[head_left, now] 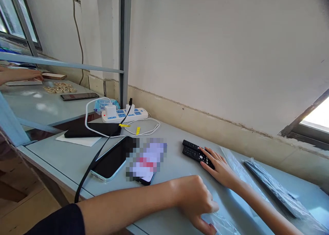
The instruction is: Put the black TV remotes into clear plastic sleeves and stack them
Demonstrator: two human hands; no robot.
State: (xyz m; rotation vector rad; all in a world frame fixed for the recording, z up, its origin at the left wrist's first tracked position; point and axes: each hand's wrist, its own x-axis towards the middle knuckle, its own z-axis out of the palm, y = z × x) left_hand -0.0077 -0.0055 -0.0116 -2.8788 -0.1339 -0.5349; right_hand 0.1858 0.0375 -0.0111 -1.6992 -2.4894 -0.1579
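Note:
Two black remote controls lie side by side on the grey table: a far remote (190,145) and a near remote (193,154). My right hand (218,166) rests over their right ends, fingers stretched out and spread, thumb by the near one's edge. In front of my body, my left hand (196,200) is closed, its fingertips pinching a clear plastic bag (222,224) that runs off the bottom of the view. Right of my right hand lies a long dark object wrapped in clear plastic (272,190), with more clear plastic (232,164) beside it.
A phone with a blurred screen (147,161), another phone (117,157) and a black flat item (92,129) lie left of the remotes. Behind them stand a white power strip (124,115) and cables. Across a metal frame (123,49), another person's hand (33,74) is near small round pieces (60,87).

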